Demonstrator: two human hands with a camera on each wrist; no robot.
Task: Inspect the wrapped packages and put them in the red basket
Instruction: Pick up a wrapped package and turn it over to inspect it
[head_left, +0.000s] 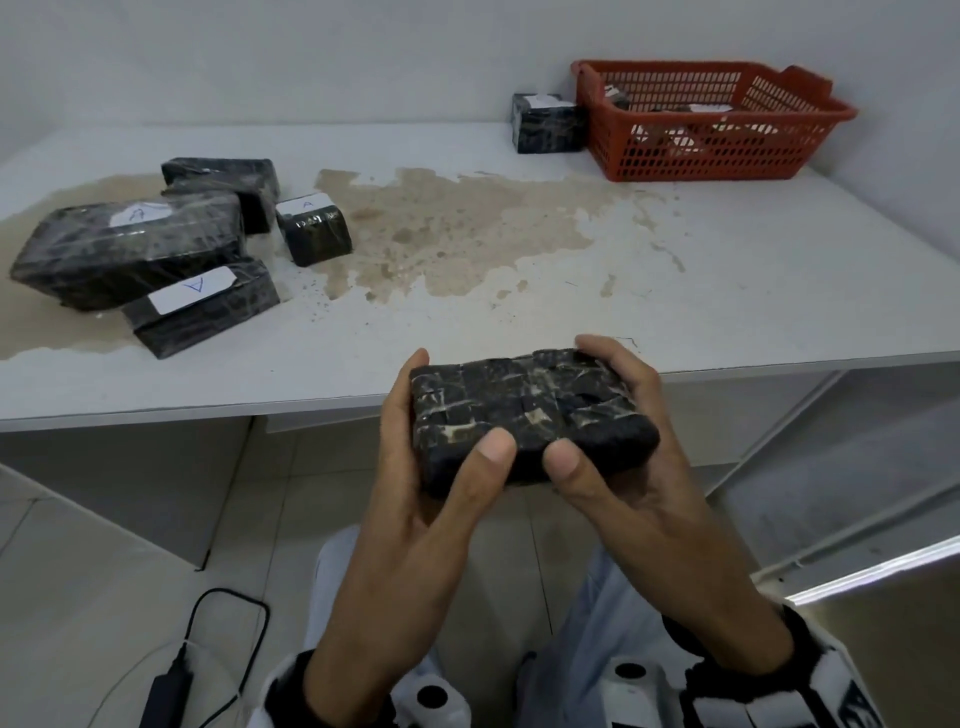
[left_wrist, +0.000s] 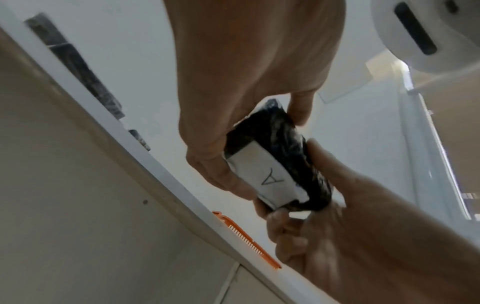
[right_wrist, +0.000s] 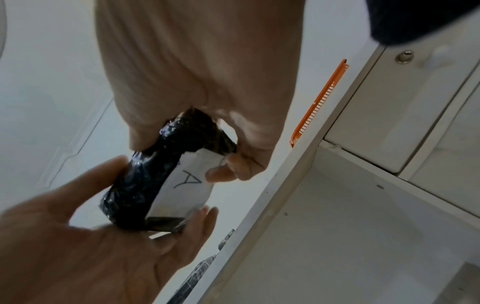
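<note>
I hold a black wrapped package (head_left: 530, 415) in both hands over the table's near edge. My left hand (head_left: 402, 426) grips its left end and my right hand (head_left: 644, 410) its right end, thumbs on the near side. From below, the wrist views show a white label marked A (left_wrist: 272, 181) (right_wrist: 187, 185) on its underside. The red basket (head_left: 701, 67) stands at the back right with packages inside. Several more wrapped packages (head_left: 130, 244) lie in a pile at the left, the smallest (head_left: 314, 231) beside them.
One more black package (head_left: 548, 122) stands against the wall just left of the basket. A brown stain (head_left: 457, 234) spreads over the white table's (head_left: 779, 291) middle. A black power bank with a cable (head_left: 166, 691) lies on the floor at lower left.
</note>
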